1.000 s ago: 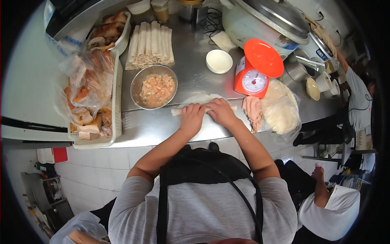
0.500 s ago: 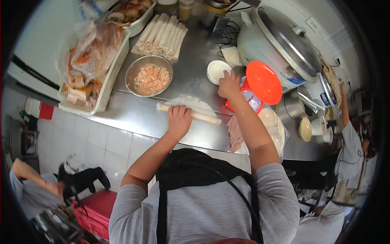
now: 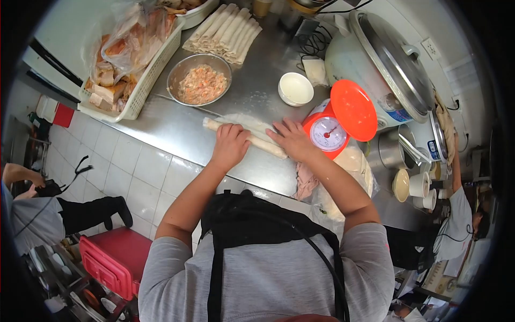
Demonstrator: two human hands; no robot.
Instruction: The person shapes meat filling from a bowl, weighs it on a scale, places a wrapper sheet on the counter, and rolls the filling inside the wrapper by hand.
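Grip: left hand (image 3: 230, 144) curls over the wrapper roll (image 3: 263, 144), whether clasping I cannot tell; right hand (image 3: 294, 141) spreads wide by its end.

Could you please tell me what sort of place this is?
Probably a commercial kitchen, to judge by the steel worktop, the red dial scale and the very large lidded pot.

Comm. kitchen by the look of it: s/s counter (image 3: 252, 80) across the upper frame w/ lg lidded cooker (image 3: 350, 60) upper right, red dial scale (image 3: 328, 134) right of ctr, bowl (image 3: 174, 81) of mince mix (image 3: 204, 86), stacked pale rolls (image 3: 225, 35) upper mid, & basket (image 3: 153, 72) of meat chunks (image 3: 110, 92) upper left. White tile floor (image 3: 134, 161) lower left; grey-topped persons at left edge (image 3: 35, 222) & right edge (image 3: 456, 220).
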